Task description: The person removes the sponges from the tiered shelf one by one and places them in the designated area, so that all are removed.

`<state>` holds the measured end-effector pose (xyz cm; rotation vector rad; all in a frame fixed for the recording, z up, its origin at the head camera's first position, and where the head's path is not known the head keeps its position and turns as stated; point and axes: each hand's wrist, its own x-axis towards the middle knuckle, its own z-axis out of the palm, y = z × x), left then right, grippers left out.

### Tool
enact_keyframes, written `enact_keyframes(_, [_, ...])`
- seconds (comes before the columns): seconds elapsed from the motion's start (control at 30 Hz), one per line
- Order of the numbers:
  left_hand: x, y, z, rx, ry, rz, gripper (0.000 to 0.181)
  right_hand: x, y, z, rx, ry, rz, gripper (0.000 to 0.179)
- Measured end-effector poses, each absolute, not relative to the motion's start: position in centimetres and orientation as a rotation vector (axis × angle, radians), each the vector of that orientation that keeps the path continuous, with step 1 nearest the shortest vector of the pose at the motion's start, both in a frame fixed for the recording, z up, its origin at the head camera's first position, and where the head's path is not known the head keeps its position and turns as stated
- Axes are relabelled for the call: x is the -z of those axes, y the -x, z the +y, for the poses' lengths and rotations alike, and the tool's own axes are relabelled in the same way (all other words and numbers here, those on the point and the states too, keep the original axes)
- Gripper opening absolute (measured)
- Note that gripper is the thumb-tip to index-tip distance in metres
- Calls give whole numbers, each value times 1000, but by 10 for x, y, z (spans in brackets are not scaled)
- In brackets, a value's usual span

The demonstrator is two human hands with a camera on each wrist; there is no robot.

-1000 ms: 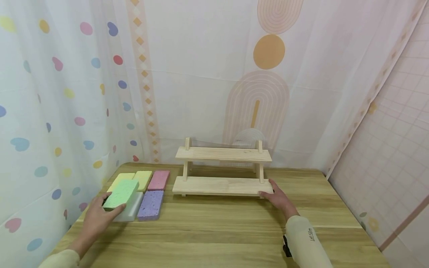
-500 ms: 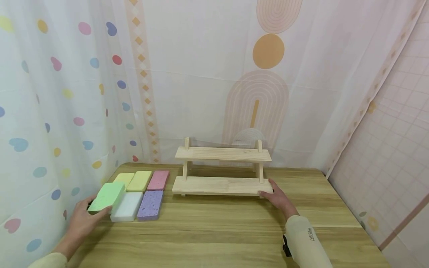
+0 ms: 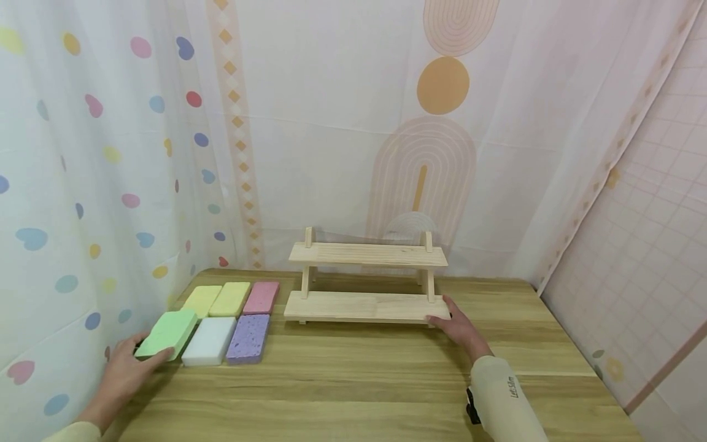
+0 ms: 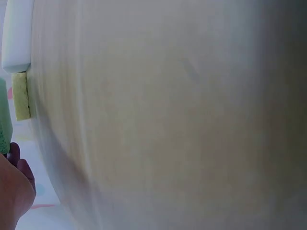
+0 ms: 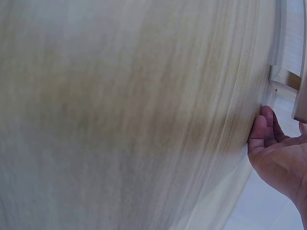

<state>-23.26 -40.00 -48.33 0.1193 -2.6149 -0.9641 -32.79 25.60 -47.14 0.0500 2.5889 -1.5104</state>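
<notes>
My left hand (image 3: 121, 368) holds a green sponge (image 3: 168, 334) at the left, thumb along its near edge and fingers at its far left side. This sponge is tilted and overlaps the corner of a yellow sponge (image 3: 202, 301) in the head view. In the left wrist view only part of the green sponge (image 4: 5, 120) shows, above the fingers. My right hand (image 3: 461, 328) grips the right end of the lower board of a two-tier wooden shelf (image 3: 364, 306). Its curled fingers (image 5: 268, 124) sit low by the tabletop in the right wrist view.
Beside the green sponge lie a white sponge (image 3: 208, 341), a purple sponge (image 3: 248, 339), a second yellow sponge (image 3: 229, 299) and a pink sponge (image 3: 262, 297). The wooden table (image 3: 353, 380) meets a patterned curtain (image 3: 331, 153) at the back and a dotted curtain (image 3: 110, 184) at the left.
My left hand has carried the green sponge leftward and down, off the white sponge, which now shows fully. The right hand and shelf have stayed in place.
</notes>
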Motion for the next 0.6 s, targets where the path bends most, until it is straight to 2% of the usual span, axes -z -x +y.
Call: enact_keyframes(0.6, [487,236,-406,797,-34,-2769,77,470,328,255,1535,-44,2578,95])
